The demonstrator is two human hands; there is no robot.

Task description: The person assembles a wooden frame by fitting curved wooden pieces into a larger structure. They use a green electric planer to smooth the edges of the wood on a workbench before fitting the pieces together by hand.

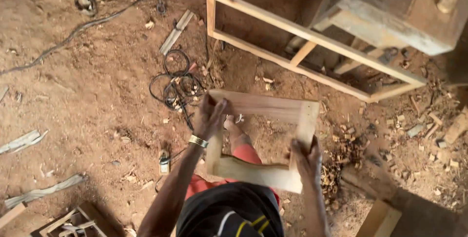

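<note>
1. left hand (210, 116) grips the upper left corner of a small square wooden frame (265, 106), fingers wrapped over the edge, metal bracelet (198, 141) on the wrist.
2. right hand (306, 159) clasps the frame's lower right side.
3. frame is held up in the air over the dirt floor (87, 95), above the person's legs.
4. larger wooden frame (312, 37) lies beyond it; black cable coil (176, 83) just left.

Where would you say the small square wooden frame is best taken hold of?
Probably by its two opposite side rails, from the outside. The small wooden frame is open in the middle, so fingers wrap each rail, as the left hand and right hand do.
</note>
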